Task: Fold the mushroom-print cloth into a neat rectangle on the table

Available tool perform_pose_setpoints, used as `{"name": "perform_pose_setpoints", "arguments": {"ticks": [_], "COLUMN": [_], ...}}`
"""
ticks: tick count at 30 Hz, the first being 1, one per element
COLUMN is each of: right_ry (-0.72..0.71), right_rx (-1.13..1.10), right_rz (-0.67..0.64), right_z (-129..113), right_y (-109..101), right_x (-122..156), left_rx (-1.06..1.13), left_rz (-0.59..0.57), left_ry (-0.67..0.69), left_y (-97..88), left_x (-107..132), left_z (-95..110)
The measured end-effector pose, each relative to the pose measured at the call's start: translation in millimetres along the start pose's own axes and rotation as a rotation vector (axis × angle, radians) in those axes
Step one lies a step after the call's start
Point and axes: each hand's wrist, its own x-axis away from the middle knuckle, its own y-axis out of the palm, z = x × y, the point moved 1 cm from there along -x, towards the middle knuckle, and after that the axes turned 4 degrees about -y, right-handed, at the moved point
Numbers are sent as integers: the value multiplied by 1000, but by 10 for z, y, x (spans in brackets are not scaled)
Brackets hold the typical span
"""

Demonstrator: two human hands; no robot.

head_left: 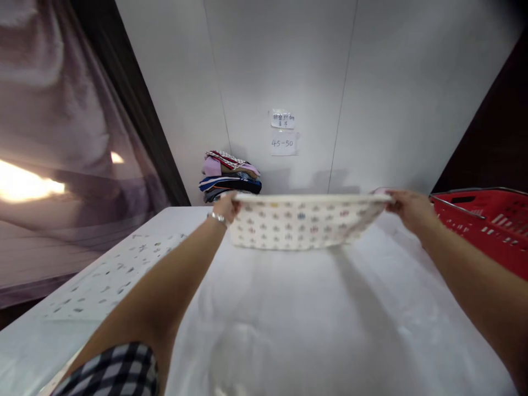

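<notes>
A cream cloth point(295, 223) with rows of small coloured motifs is stretched between my two hands, its near edge hanging above the white tabletop. My left hand point(226, 208), with a silver band at the wrist, pinches the left corner. At the right corner, my right hand point(408, 208) grips the cloth with closed fingers. Both arms reach far forward, and the top edge of the cloth is pulled straight. The cloth's far side is hidden from me.
Folded clothes point(231, 176) are piled against the back wall, behind my left hand. A red plastic basket point(487, 220) stands at the right. Another patterned cloth point(111, 280) lies flat on the left of the white table point(297, 330). Paper notes point(284, 143) hang on the wall.
</notes>
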Motion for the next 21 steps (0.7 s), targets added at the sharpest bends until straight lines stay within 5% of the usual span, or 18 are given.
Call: {"name": "perform_pose_setpoints", "arguments": {"ticks": [2, 4, 6, 8, 11, 17, 21], "right_ry": [-188, -318, -364, -327, -150, 561, 685], "right_rx": [-64, -53, -19, 17, 110, 257, 185], "right_rz": [6, 0, -28, -69, -113, -184, -151], "right_z": [-361, -614, -716, -657, -299, 794, 1031], "right_y": [79, 61, -21, -144, -371, -799, -1003], "right_x": [-231, -264, -149, 61, 517, 1784, 2281], "left_rx": [22, 28, 21, -4, -78, -329, -362], "left_rz": [-163, -260, -312, -308, -245, -3, 27], "left_ry": [206, 277, 316, 318, 184, -372, -396], "left_y": [274, 360, 284, 74, -444, -1658, -1975], "left_x": [-58, -3, 107, 221, 366, 755, 997], "left_z": [489, 846, 1001, 909, 334, -1303, -1654]}}
